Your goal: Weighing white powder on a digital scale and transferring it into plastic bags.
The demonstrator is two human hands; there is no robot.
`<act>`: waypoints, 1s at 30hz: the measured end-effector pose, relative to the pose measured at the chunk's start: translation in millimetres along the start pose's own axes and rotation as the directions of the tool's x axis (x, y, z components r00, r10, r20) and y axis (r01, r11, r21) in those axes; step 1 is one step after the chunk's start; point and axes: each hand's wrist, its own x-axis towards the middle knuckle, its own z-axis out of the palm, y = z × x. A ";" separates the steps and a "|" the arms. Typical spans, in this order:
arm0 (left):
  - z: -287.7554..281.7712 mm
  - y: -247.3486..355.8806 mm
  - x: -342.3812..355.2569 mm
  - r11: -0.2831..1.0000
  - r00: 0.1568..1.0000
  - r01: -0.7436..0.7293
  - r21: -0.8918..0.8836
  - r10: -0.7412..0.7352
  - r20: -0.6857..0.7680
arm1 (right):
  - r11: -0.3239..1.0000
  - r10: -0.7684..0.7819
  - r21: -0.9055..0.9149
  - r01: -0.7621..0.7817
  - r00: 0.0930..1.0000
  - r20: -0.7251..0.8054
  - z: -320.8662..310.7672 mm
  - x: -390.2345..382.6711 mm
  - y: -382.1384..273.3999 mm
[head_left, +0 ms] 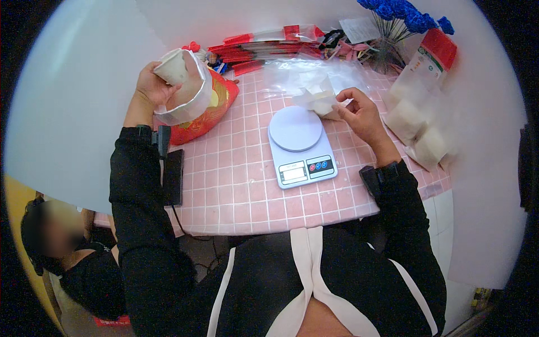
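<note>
My left hand (150,87) grips a whitish cup-like scoop (172,68) at the mouth of a red bag (209,121). The bag's pale rim is rolled outward, and its contents are mostly hidden. Between the fingertips of my right hand (365,115) is a small white pouch (324,105) with its top spread apart. The pouch is just beyond the right side of the round plate of a white kitchen scale (296,130); whether it touches the plate I cannot tell. Nothing rests on the middle of that plate.
Filled pale bags (409,121) and a red-and-white package (435,53) line the right side. Clear plastic bags (275,76), red glossy packaging (252,51) and blue artificial flowers (398,16) lie along the back. A dark flat device (174,180) with a cable is at left. Another person (90,281) sits lower left.
</note>
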 end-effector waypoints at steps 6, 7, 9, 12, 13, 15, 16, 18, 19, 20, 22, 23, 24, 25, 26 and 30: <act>38.9 8.4 -34.9 0.965 0.954 -0.260 -0.031 0.252 -0.163 | 0.989 -0.141 0.024 0.145 0.982 -0.127 2.5 -1.2 -6.4; 43.9 10.7 -42.1 0.965 0.953 -0.261 -0.030 0.253 -0.164 | 0.989 -0.142 0.025 0.146 0.982 -0.127 3.1 -0.7 -12.7; 53.6 13.9 -59.6 0.982 0.980 -0.187 0.027 0.188 -0.063 | 0.939 -0.336 -0.135 0.318 0.930 -0.148 2.7 0.3 -26.2; 76.4 0.0 -73.8 0.979 0.976 -0.202 0.019 0.200 0.089 | 0.812 -0.537 -0.309 0.496 0.842 -0.059 -4.4 3.9 -35.3; 80.9 -6.7 -77.5 0.979 0.975 -0.204 0.018 0.201 0.090 | 0.810 -0.538 -0.310 0.497 0.841 -0.058 -5.0 3.0 -40.0; 93.5 -20.4 -84.4 0.976 0.937 -0.218 -0.026 0.217 0.274 | 0.813 -0.458 -0.366 0.453 0.885 0.077 -5.9 0.9 -52.8; 103.8 -31.2 -86.2 0.975 0.935 -0.219 -0.028 0.218 0.279 | 0.811 -0.459 -0.371 0.452 0.885 0.075 -5.1 1.4 -60.0; 124.3 -54.0 -91.7 0.970 0.907 -0.243 -0.023 0.236 0.348 | 0.824 -0.356 -0.401 0.400 0.916 0.183 -1.8 2.6 -73.4; 131.2 -62.6 -92.9 0.972 0.872 -0.230 -0.040 0.224 0.435 | 0.823 -0.357 -0.405 0.399 0.917 0.179 -3.4 5.5 -74.0; 138.9 -73.2 -94.1 0.972 0.869 -0.231 -0.039 0.224 0.441 | 0.746 -0.369 -0.497 0.443 0.897 0.244 -5.4 12.4 -73.0; 155.4 -95.5 -96.0 0.957 0.882 -0.289 0.016 0.260 0.394 | 0.655 -0.370 -0.581 0.483 0.876 0.310 -9.7 19.4 -74.6; 161.9 -104.8 -91.5 0.958 0.878 -0.286 0.012 0.257 0.404 | 0.633 -0.315 -0.614 0.471 0.882 0.351 -15.4 20.5 -77.0; 168.1 -111.5 -89.3 0.965 0.889 -0.257 0.048 0.217 0.403 | 0.611 -0.263 -0.641 0.464 0.883 0.388 -19.4 20.7 -79.8; 173.1 -118.0 -85.2 0.970 0.900 -0.228 0.083 0.178 0.399 | 0.609 -0.262 -0.646 0.460 0.885 0.384 -21.7 19.8 -79.7; 178.7 -124.3 -79.7 0.970 0.897 -0.228 0.082 0.177 0.406 | 0.625 -0.254 -0.631 0.459 0.884 0.391 -24.3 18.0 -78.3; 199.4 -146.1 -58.5 0.950 0.925 -0.147 0.276 0.034 0.378 | 0.676 -0.279 -0.557 0.483 0.867 0.414 -24.7 8.4 -71.7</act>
